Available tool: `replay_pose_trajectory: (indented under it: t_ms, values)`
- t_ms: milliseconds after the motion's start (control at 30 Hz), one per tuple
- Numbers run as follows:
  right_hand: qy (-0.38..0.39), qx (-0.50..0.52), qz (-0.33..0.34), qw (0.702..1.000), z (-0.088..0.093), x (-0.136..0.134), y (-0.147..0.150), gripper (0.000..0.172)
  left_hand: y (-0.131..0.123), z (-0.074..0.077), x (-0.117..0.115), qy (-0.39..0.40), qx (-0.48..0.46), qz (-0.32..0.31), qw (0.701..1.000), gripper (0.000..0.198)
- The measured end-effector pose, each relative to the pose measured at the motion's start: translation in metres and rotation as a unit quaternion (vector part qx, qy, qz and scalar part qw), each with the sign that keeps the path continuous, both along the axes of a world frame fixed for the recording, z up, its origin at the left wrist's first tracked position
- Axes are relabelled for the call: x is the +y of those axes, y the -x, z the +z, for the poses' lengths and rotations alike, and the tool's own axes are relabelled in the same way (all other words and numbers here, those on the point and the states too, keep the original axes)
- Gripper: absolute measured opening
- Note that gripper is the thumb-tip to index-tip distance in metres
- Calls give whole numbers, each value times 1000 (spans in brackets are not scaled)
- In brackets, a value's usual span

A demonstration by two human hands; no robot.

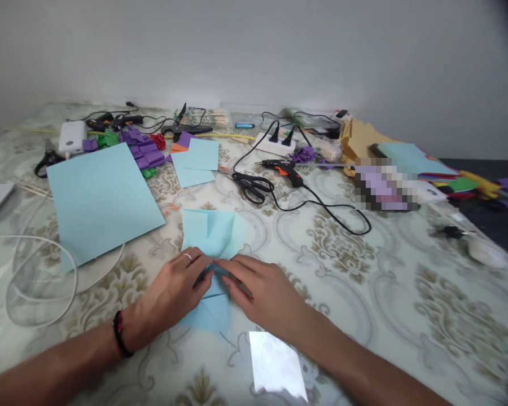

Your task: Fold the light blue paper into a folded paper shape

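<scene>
A creased sheet of light blue paper (214, 231) lies on the patterned tablecloth in front of me, with fold lines and a raised flap near its far edge. My left hand (180, 287), a ring on one finger, grips its middle from the left with thumb and fingers drawn together. From the right, my right hand (258, 285) pinches the same paper close to the left fingertips. The hands cover the middle of the sheet, so the fold between them is partly hidden.
A large blue sheet (105, 203) lies left, near a white cable (74, 282). Smaller blue sheets (195, 163), black scissors (252, 186), a glue gun (285, 169) with looping cord and a power strip (275, 144) lie beyond. Purple folded pieces (141, 146) are heaped behind.
</scene>
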State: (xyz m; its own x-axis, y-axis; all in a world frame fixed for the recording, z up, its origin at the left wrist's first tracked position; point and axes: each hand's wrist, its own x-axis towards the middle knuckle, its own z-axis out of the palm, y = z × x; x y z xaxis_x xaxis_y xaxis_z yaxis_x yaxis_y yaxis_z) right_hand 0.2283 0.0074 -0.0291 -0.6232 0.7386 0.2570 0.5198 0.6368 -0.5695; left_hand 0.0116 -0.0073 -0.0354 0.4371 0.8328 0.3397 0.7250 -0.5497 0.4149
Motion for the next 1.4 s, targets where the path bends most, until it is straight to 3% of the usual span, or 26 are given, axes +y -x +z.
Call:
replay_pose_trajectory:
  t_ms: [400, 600, 1067, 1400]
  values:
    - [1, -82, -8, 997, 7, 1, -7, 30, 7, 3, -5, 39, -25, -60, 997, 26]
    - [15, -136, 24, 990, 8, -1, -7, 36, 8, 3, -8, 30, -14, -47, 998, 13]
    - [-8, -127, 14, 992, 7, -4, -8, 30, 10, 3, -10, 24, -32, -44, 998, 14]
    - [-3, -140, 14, 990, 8, -3, -8, 30, 12, 3, -12, -7, 17, -68, 997, 16]
